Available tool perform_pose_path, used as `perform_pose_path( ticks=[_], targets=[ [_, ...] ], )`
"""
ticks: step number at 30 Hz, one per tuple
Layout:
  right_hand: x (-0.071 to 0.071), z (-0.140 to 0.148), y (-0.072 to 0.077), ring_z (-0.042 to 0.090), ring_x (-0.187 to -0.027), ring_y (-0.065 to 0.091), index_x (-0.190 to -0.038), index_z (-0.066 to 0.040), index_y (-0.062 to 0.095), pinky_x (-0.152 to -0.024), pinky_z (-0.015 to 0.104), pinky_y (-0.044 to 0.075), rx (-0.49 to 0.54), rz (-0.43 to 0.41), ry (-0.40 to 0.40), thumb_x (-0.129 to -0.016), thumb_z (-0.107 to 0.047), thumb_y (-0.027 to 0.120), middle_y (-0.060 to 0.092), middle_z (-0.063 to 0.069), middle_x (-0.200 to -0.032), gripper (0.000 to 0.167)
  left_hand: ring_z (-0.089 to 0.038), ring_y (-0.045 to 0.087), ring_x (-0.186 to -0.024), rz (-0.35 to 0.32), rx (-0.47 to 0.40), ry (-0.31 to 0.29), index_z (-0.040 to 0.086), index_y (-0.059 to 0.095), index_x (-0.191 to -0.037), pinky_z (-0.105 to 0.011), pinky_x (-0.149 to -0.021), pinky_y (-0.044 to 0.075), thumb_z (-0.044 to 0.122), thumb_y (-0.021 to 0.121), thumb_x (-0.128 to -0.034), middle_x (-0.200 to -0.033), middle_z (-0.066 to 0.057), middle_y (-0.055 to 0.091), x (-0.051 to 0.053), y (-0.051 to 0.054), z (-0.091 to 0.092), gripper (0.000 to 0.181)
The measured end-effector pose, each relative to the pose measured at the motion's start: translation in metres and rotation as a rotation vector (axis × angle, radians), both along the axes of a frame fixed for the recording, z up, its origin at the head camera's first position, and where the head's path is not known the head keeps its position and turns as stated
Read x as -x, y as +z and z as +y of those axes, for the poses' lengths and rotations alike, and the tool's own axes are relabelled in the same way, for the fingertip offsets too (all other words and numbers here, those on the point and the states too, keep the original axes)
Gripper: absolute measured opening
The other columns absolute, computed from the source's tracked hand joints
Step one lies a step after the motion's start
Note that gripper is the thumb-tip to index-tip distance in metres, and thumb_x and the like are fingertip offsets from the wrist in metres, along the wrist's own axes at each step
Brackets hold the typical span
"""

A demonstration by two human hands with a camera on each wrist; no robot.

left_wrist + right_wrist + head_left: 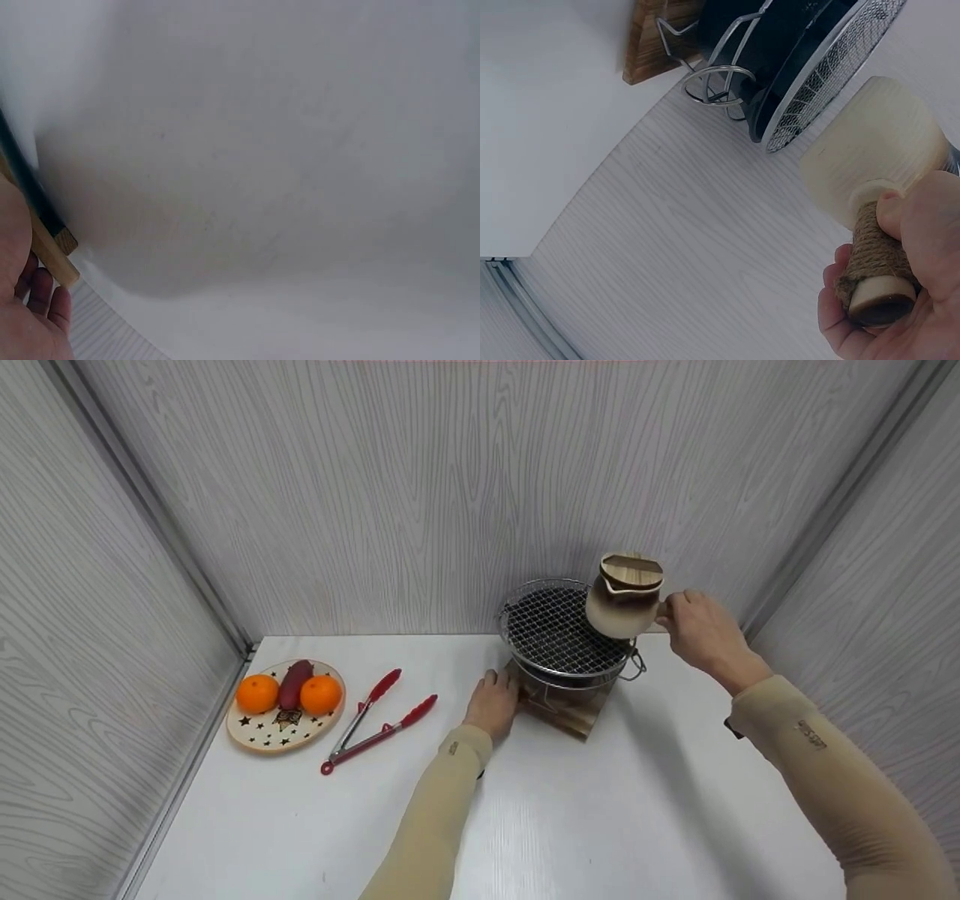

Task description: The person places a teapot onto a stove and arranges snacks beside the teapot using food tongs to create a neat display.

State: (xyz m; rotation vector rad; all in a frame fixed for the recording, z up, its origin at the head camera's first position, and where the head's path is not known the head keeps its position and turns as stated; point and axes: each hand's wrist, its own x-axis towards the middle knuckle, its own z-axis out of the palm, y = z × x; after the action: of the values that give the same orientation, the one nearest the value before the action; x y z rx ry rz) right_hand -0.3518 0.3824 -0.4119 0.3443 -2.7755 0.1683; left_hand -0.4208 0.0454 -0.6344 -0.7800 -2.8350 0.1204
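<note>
My right hand grips the rope-wrapped side handle of a cream and brown teapot with a wooden lid. The teapot is held over the right side of a round wire grill mesh, and the right wrist view shows a gap between them. Under the mesh is a dark round stove with wire handles, standing on a wooden board. My left hand holds the board's left edge, its fingers curled there in the left wrist view.
On the left, a star-patterned plate carries two oranges and a reddish-purple sweet potato-like thing. Red-tipped tongs lie spread between the plate and my left hand. Panelled walls close off the table's back and sides.
</note>
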Motion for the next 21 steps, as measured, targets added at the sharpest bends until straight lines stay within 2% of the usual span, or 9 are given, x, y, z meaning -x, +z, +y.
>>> perform_pose_path(
  ticks=[3,15,21],
  targets=[
    [0.008,-0.005,0.0,0.053,-0.105,0.067,-0.119,0.011,0.062,-0.093,0.067,0.053,-0.004,-0.026,-0.013,-0.116,-0.016,0.059,0.066,0.031,-0.108,0.027,-0.029,0.061,-0.128,-0.001,-0.01,-0.003,0.006,0.056,-0.16,-0.039,-0.107,0.058,0.033,0.065,-0.1141,-0.146,-0.011,0.065,-0.001,0.001,-0.001,0.054],
    [0.042,-0.019,-0.006,0.052,-0.111,0.066,-0.121,0.009,0.062,-0.098,0.066,0.053,-0.031,-0.112,-0.073,-0.117,-0.018,0.057,0.066,0.03,-0.113,0.028,-0.028,0.061,-0.127,0.009,0.005,-0.004,0.006,0.056,-0.16,-0.039,-0.106,0.059,0.029,0.067,-0.1129,-0.149,-0.012,0.064,-0.002,-0.002,0.001,0.053],
    [0.058,-0.027,-0.008,0.052,-0.113,0.064,-0.121,0.009,0.061,-0.099,0.066,0.052,-0.005,-0.126,-0.093,-0.117,-0.02,0.056,0.064,0.031,-0.116,0.029,-0.027,0.06,-0.126,-0.002,0.021,0.016,0.005,0.051,-0.164,-0.038,-0.107,0.058,0.029,0.067,-0.1132,-0.147,-0.011,0.063,0.0,0.002,0.003,0.058]
  ],
)
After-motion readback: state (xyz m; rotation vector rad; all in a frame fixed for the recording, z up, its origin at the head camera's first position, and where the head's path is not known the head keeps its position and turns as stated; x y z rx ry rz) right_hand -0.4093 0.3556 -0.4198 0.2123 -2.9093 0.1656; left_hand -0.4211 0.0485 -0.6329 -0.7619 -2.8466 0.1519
